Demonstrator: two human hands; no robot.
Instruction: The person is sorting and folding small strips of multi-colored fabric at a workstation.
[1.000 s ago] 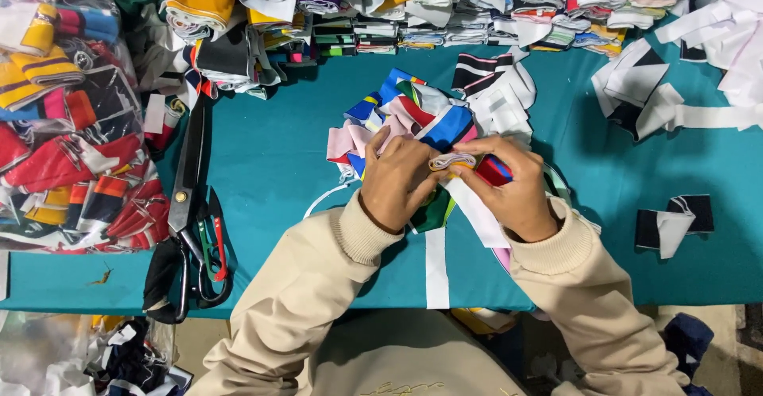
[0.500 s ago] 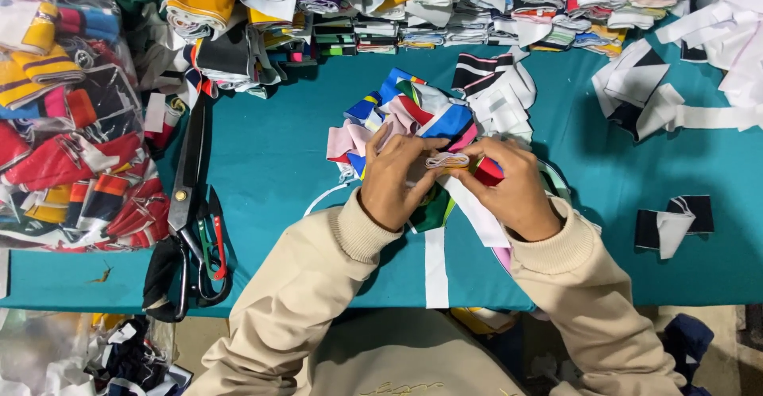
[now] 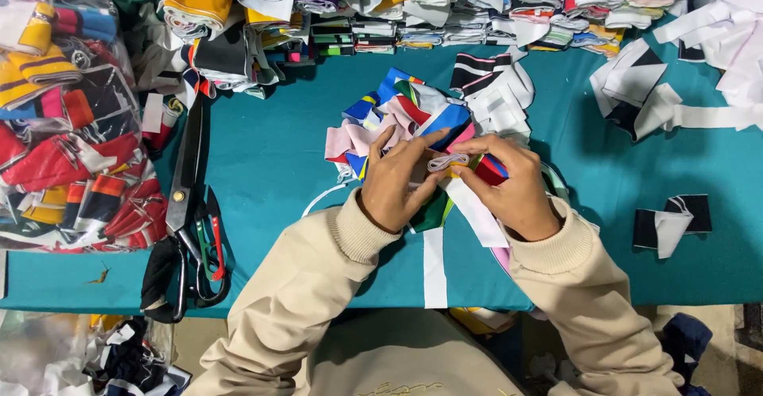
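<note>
Both hands' fingers pinch folded fabric strip (image 3: pixel 449 160); open teal table (image 3: pixel 270 165) leftward.

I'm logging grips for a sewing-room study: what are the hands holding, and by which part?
Both hands, left hand and right hand, pinch a small folded fabric strip at its two ends, above the pile of coloured strips.

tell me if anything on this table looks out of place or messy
Nothing looks damaged or spilled. Slightly untidy: white strips hang over the teal table's near edge below the left hand and right hand, and large black scissors lie close to that edge.
</note>
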